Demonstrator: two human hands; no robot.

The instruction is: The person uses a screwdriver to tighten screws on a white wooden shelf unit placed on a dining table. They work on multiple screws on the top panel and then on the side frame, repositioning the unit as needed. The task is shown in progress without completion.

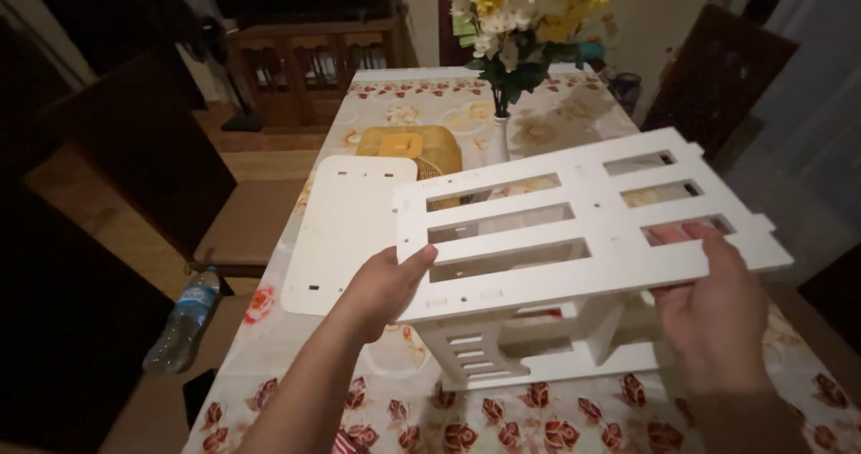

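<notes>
A white slotted panel (592, 225) with several long rectangular cut-outs is held flat above the table. My left hand (386, 288) grips its near left edge, thumb on top. My right hand (713, 306) holds its near right side from below, with fingertips showing through a slot. Under the panel stands a partly built white frame (529, 346) with small slots in its side. A second white panel (345, 234) with rounded corners lies flat on the table to the left.
The table (538, 418) wears a floral cloth. A white vase of yellow and white flowers (498, 140) stands behind the panel, next to a yellow box (408, 144). A plastic bottle (184, 319) lies on a chair at left. Dark chairs flank the table.
</notes>
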